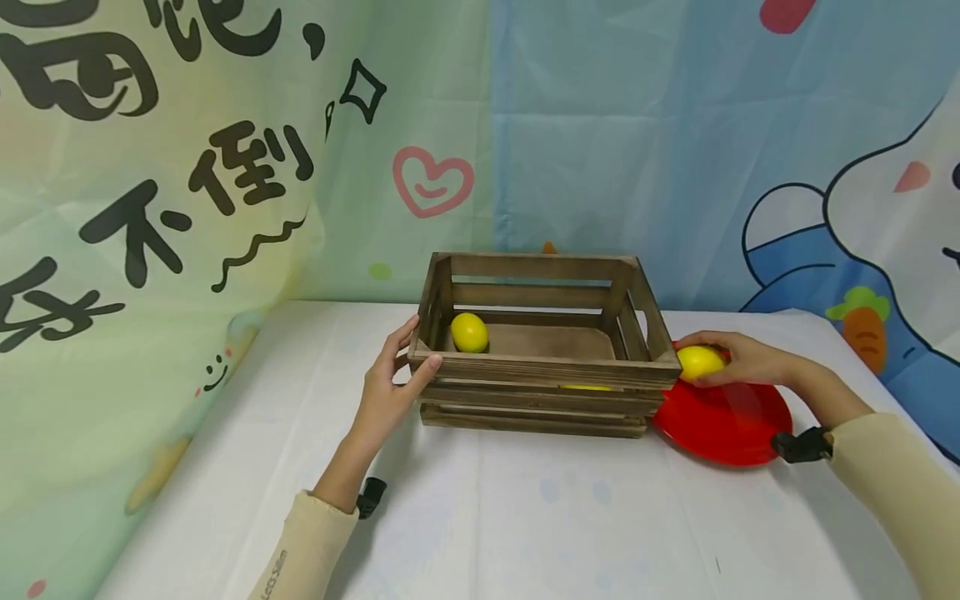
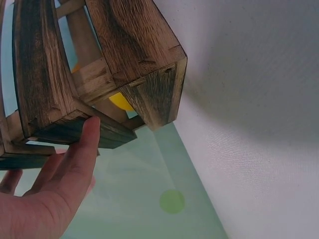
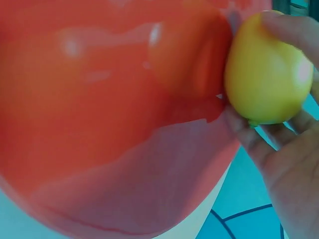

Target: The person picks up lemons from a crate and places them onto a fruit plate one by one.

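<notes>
A dark wooden slatted crate (image 1: 540,400) stands in the middle of the white table. My left hand (image 1: 397,375) holds its near-left corner, thumb on the front slat and fingers against the end wall. In the left wrist view the thumb (image 2: 82,149) touches a slat of the crate (image 2: 134,55). One yellow lemon (image 1: 469,332) lies in the crate's left end, and a second yellow shape (image 1: 587,387) shows through the front slats. My right hand (image 1: 738,358) grips another lemon (image 1: 699,362) at the far edge of a red plate (image 1: 723,421), right of the crate. The right wrist view shows this lemon (image 3: 266,74) held in the fingers (image 3: 249,137) beside the plate (image 3: 109,124).
A printed cloth backdrop (image 1: 600,125) hangs right behind the table (image 1: 525,517). The plate's left rim touches or nearly touches the crate's right end. White tabletop stretches in front of the crate and to its left.
</notes>
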`<state>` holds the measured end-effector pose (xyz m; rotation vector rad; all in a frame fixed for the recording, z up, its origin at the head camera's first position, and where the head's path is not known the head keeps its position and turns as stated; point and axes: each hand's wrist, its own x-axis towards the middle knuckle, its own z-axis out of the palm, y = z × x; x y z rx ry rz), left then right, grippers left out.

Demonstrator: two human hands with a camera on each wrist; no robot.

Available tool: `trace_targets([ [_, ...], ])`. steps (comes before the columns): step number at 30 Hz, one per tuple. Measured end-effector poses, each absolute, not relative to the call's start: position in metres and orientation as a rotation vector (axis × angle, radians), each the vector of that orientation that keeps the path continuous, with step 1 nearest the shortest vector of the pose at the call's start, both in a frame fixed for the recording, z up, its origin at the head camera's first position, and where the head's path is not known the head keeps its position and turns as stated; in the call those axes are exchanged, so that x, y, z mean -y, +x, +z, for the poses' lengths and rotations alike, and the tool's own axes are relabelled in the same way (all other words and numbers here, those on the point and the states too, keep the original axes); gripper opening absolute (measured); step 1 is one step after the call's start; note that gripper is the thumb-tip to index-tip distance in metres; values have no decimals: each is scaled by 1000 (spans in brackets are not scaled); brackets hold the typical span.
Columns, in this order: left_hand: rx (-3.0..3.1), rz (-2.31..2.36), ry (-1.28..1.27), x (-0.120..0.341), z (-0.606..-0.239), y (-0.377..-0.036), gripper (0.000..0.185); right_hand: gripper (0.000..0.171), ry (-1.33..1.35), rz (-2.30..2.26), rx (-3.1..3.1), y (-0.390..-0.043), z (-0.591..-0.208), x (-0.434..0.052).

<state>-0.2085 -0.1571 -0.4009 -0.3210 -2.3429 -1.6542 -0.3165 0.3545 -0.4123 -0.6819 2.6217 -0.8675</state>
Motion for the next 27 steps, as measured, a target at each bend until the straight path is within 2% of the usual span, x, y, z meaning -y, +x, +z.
trace_targets([
  [14,2329,-1630,-359,160,-405,-210,62,64,-754,-890,-2703,-313,-410,-347],
  [27,2333,-1647,-351,157,-398,-207,62,57,-797,-1088,-2842,-312,-382,-344],
])
